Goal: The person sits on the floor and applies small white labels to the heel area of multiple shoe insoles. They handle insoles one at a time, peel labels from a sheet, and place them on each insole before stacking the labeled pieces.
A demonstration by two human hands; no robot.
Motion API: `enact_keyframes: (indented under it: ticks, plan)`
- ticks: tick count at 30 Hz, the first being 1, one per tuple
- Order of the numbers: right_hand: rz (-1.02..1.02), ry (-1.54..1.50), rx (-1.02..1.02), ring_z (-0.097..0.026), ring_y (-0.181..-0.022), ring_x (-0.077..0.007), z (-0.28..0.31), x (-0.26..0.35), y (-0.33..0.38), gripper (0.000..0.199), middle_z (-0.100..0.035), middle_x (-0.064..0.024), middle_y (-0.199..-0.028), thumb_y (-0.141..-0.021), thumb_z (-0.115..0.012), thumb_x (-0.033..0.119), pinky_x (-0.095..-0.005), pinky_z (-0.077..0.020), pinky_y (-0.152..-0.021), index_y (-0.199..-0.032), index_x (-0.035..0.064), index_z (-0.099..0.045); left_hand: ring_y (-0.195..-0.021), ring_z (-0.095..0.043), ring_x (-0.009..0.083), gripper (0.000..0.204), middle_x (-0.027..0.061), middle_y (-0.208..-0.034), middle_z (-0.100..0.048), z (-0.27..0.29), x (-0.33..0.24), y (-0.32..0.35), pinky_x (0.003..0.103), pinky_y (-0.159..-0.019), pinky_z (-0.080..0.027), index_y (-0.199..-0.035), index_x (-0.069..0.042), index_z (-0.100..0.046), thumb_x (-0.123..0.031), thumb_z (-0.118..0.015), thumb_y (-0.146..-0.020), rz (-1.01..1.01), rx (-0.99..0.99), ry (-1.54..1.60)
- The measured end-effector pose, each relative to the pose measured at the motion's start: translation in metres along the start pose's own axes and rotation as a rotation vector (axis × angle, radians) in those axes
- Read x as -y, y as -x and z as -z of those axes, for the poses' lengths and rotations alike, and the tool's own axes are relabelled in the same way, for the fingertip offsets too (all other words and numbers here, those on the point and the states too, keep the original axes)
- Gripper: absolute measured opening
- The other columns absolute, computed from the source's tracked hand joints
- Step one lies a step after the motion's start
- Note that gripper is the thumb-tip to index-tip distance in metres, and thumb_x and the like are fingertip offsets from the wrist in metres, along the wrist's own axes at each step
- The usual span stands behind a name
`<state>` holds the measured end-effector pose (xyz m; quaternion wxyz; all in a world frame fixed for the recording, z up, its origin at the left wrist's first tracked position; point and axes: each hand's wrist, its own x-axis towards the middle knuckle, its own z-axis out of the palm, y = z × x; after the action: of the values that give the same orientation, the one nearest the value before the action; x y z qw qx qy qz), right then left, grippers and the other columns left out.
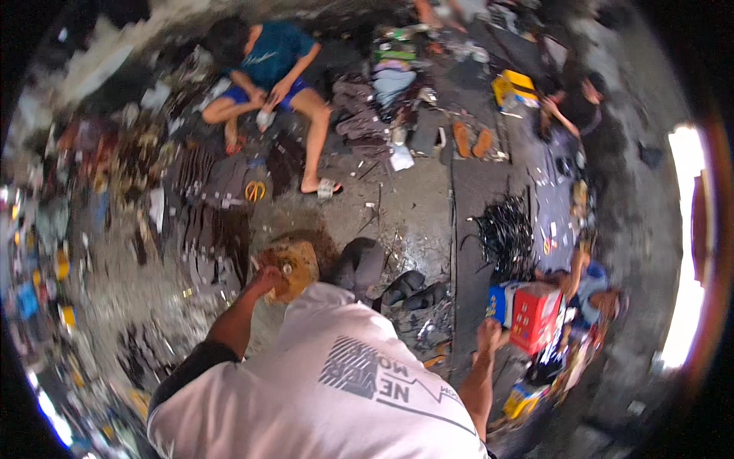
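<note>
My left hand (pixel 267 280) is at the near-left edge of a worn brown wooden block (pixel 300 264), which has a small pale round thing (pixel 287 268) on top. Blur hides whether its fingers grip anything. To the right, my right hand (pixel 491 336) is beside the lower left corner of a red carton (pixel 534 317) with a blue carton (pixel 501 303) against it. I cannot make out whether the fingers touch either carton. Dark shoe-like pieces (pixel 405 287) and a dark grey rounded shape (pixel 359 264) lie between my arms.
Ahead on the left sits a person (pixel 279 57) in a teal shirt. Another person (pixel 596 291) is behind the red carton. Rows of dark flat pieces (pixel 218 237), a black tangled heap (pixel 505 233), orange sandals (pixel 471 140) and a yellow box (pixel 514 89) lie around the floor.
</note>
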<state>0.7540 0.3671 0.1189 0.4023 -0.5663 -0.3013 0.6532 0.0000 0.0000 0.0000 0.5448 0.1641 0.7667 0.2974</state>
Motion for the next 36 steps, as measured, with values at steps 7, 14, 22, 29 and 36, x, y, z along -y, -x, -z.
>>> enact_keyframes:
  ticks: [7, 14, 22, 29, 36]
  plan:
    - [0.442, 0.967, 0.277, -0.065, -0.098, -0.0138, -0.366, 0.280, -0.279, 0.049, -0.068, -0.0035, -0.112, -0.105, -0.065, 0.037, -0.0329, -0.0544, -0.080, -0.141, 0.0052, -0.057, -0.122, -0.064, 0.0334, 0.043, 0.0184, -0.128, -0.070, -0.083, -0.069, -0.048, 0.049, -0.105, -0.050, -0.122, -0.008, -0.071, -0.046, -0.060, -0.105, 0.125, 0.050, -0.040]
    - [0.669, 0.799, 0.601, -0.065, -0.112, -0.0178, -0.561, 0.398, -0.438, 0.045, -0.070, -0.0085, -0.123, -0.105, -0.067, 0.023, -0.0300, -0.0516, -0.097, -0.143, 0.0006, -0.057, -0.129, -0.061, 0.0264, 0.045, 0.0126, -0.132, -0.069, -0.137, -0.260, -0.159, 0.043, -0.110, -0.047, -0.139, -0.011, -0.061, -0.036, -0.069, -0.102, 0.006, -0.097, 0.646]
    - [0.499, 0.814, 0.870, -0.066, -0.098, -0.0131, -0.800, 0.439, -0.492, 0.040, -0.070, -0.0041, -0.115, -0.107, -0.063, 0.023, -0.0292, -0.0519, -0.089, -0.142, 0.0061, -0.058, -0.082, -0.056, 0.0150, 0.027, -0.0018, -0.089, -0.056, -0.149, -0.345, -0.107, 0.036, -0.076, -0.048, -0.110, -0.011, -0.060, -0.037, -0.062, -0.103, 0.109, -0.576, 0.970]
    - [1.100, 0.756, 0.981, -0.070, -0.089, -0.0164, -1.066, 0.480, -0.489, 0.035, -0.077, -0.0106, -0.100, -0.102, -0.067, 0.036, -0.0335, -0.0552, -0.083, -0.124, 0.0093, -0.071, -0.082, -0.057, 0.0148, 0.027, -0.0015, -0.090, -0.057, -0.209, -0.382, -0.099, 0.036, -0.077, -0.048, -0.112, -0.011, -0.061, -0.037, -0.062, -0.104, 0.434, -0.608, 0.965]
    - [1.393, 0.799, 1.130, -0.074, -0.096, -0.0293, -1.331, 0.489, -0.510, 0.033, -0.077, -0.0154, -0.108, -0.101, -0.065, 0.034, -0.0408, -0.0568, -0.086, -0.122, 0.0102, -0.072, -0.083, -0.057, 0.0146, 0.028, -0.0012, -0.091, -0.058, -0.227, -0.483, -0.170, 0.036, -0.077, -0.048, -0.113, -0.010, -0.062, -0.036, -0.062, -0.104, 0.496, -0.595, 1.055]
